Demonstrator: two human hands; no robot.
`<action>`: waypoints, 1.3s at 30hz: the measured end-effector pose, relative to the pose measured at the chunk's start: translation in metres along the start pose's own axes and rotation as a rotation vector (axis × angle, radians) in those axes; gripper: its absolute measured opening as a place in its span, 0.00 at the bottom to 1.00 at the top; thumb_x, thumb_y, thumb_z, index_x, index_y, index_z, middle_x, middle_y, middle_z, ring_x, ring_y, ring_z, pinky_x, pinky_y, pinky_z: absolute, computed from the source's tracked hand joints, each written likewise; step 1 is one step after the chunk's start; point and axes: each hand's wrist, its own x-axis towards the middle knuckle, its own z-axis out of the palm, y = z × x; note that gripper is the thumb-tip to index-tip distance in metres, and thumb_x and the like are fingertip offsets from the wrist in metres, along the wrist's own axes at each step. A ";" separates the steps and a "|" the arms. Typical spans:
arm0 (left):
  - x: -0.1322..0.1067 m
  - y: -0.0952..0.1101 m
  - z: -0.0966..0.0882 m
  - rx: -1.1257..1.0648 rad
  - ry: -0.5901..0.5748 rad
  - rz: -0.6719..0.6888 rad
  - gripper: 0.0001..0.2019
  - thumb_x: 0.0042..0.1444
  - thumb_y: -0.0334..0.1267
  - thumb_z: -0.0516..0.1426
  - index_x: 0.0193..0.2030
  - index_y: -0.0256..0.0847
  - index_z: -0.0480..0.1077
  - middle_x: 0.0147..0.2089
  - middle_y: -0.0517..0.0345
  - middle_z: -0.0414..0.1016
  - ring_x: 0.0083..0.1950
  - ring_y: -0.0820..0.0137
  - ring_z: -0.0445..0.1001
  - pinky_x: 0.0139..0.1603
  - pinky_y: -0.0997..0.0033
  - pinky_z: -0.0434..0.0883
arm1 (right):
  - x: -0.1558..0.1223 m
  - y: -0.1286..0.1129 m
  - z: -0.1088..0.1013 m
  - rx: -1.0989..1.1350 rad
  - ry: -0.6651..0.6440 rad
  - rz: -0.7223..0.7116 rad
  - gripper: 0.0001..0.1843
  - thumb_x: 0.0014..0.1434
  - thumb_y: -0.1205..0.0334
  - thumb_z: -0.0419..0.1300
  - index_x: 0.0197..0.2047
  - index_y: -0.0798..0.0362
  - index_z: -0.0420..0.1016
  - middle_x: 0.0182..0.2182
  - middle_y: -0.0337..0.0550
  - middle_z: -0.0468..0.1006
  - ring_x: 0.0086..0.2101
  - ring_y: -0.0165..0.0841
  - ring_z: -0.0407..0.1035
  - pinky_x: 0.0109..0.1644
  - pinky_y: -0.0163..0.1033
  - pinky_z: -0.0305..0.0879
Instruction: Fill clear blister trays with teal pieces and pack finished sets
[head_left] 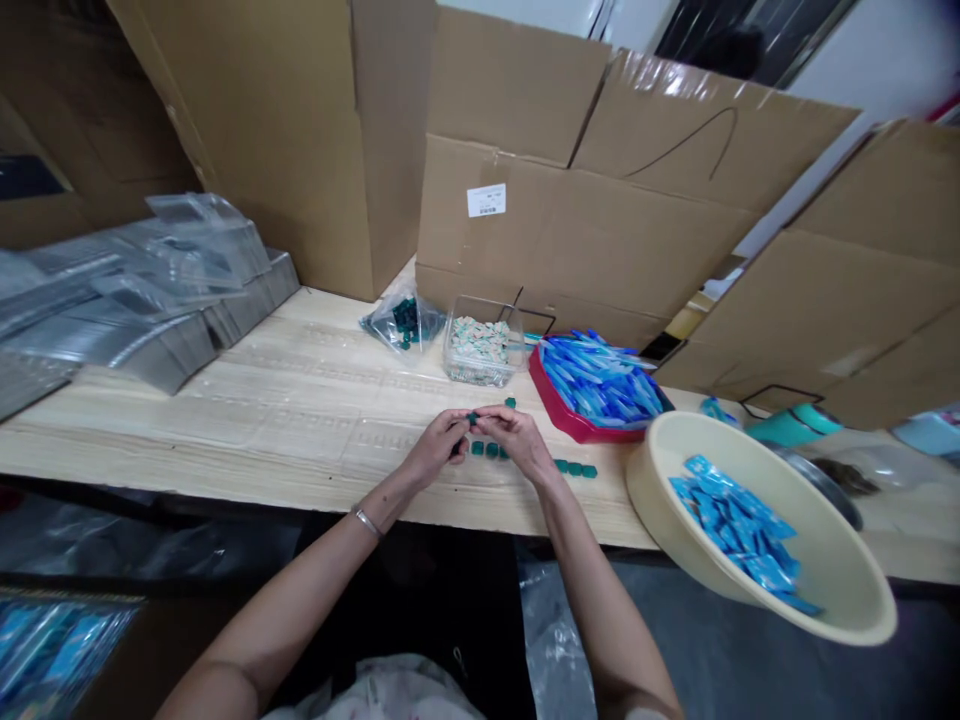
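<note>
My left hand (439, 445) and my right hand (516, 437) meet over the wooden table, both pinching one small dark green piece (472, 418) between the fingertips. More dark pieces seem tucked in the curled fingers of my left hand, too small to make out. Under and beside my right hand runs a row of similar green pieces (575, 468), part of it hidden by that hand. One single green piece (510, 402) lies just beyond my fingers. Behind it stands a clear plastic box (486, 375) of small white-and-green bits, next to a clear bag (405, 322) of dark green pieces.
A red tray (553, 405) heaped with blue slim items stands right of the box. At the table's front right edge sits a cream basin (646, 480) with blue packets. Stacked clear plastic cases (180, 340) fill the left; cardboard boxes (540, 230) wall off the back.
</note>
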 end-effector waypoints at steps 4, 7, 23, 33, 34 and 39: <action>-0.001 -0.001 0.002 0.025 0.024 0.019 0.17 0.50 0.47 0.58 0.40 0.36 0.63 0.31 0.59 0.69 0.20 0.82 0.59 0.17 0.81 0.51 | -0.007 -0.004 0.013 0.185 0.119 0.061 0.15 0.44 0.55 0.67 0.35 0.53 0.75 0.27 0.40 0.79 0.32 0.35 0.75 0.39 0.40 0.70; -0.002 0.000 0.001 -0.001 0.025 0.010 0.17 0.49 0.47 0.59 0.38 0.36 0.62 0.32 0.58 0.69 0.20 0.83 0.58 0.17 0.82 0.50 | -0.010 -0.005 0.015 0.262 0.161 0.058 0.14 0.45 0.55 0.67 0.34 0.53 0.74 0.26 0.40 0.78 0.30 0.33 0.74 0.40 0.40 0.70; -0.001 -0.006 -0.005 -0.065 0.024 -0.071 0.17 0.45 0.47 0.62 0.33 0.36 0.64 0.18 0.69 0.57 0.17 0.84 0.51 0.16 0.81 0.45 | -0.025 0.004 0.026 -0.109 0.225 -0.144 0.11 0.52 0.56 0.61 0.39 0.49 0.76 0.35 0.43 0.74 0.33 0.32 0.69 0.34 0.36 0.66; 0.004 -0.005 -0.013 -0.116 0.050 -0.126 0.19 0.42 0.46 0.64 0.37 0.33 0.70 0.37 0.53 0.71 0.19 0.86 0.55 0.15 0.82 0.45 | 0.023 0.020 -0.041 -0.790 0.268 -0.314 0.09 0.57 0.63 0.56 0.40 0.53 0.76 0.36 0.47 0.77 0.38 0.37 0.69 0.45 0.41 0.63; 0.004 -0.006 -0.014 -0.124 0.048 -0.139 0.19 0.42 0.45 0.64 0.36 0.33 0.70 0.36 0.53 0.71 0.19 0.86 0.55 0.15 0.82 0.45 | 0.032 0.024 -0.047 -0.871 0.224 -0.321 0.09 0.57 0.64 0.56 0.39 0.53 0.77 0.36 0.47 0.78 0.39 0.37 0.68 0.46 0.41 0.62; 0.001 -0.006 -0.020 -0.162 0.031 -0.183 0.17 0.44 0.42 0.64 0.36 0.32 0.71 0.36 0.53 0.70 0.20 0.86 0.56 0.15 0.84 0.45 | 0.060 0.040 -0.061 -1.110 0.024 -0.320 0.09 0.58 0.65 0.56 0.36 0.53 0.78 0.36 0.47 0.79 0.39 0.37 0.68 0.45 0.38 0.60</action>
